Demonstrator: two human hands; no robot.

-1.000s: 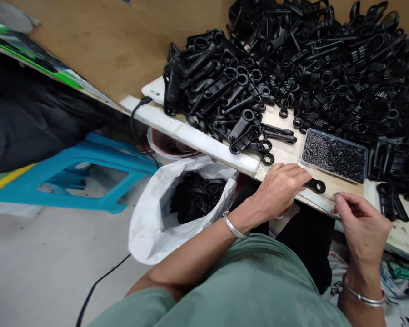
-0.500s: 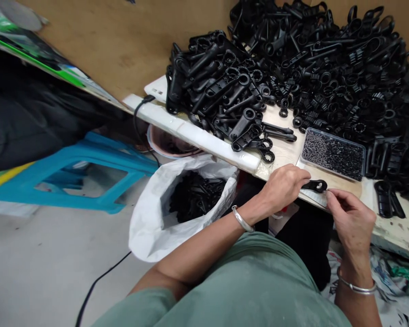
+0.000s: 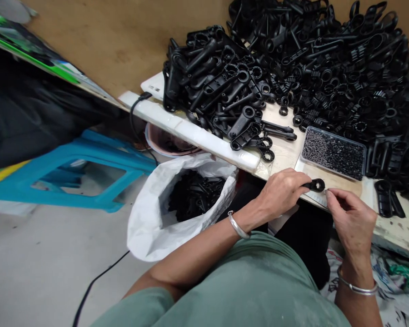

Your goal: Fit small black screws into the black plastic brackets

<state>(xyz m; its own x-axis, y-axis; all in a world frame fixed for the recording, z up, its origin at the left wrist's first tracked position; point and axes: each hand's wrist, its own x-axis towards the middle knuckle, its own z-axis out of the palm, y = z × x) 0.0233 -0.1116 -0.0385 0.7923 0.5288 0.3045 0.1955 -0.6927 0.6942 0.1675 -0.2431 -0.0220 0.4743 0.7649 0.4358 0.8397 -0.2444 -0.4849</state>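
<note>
Near the table's front edge, my left hand (image 3: 282,191) is closed on one end of a black plastic part (image 3: 316,185), whose ring end points right. My right hand (image 3: 352,218) is pinched just right of that ring, a small gap away; whatever is between its fingertips is too small to name. Behind both hands lies a clear shallow box (image 3: 333,152) filled with tiny dark pieces. Black handle-like parts (image 3: 207,77) are heaped to its left, and small black rings (image 3: 327,86) are piled behind it.
A white sack (image 3: 150,218) holding black parts stands below the table edge, left of my left arm. Beyond it are a blue plastic stool (image 3: 88,200) and a round tub (image 3: 170,141). A white strip (image 3: 191,131) runs along the table's left edge. Cardboard stands behind.
The black part in my left hand has shifted slightly left and its ring has turned. A small gap now separates it from my right fingertips, which have hardly moved.
</note>
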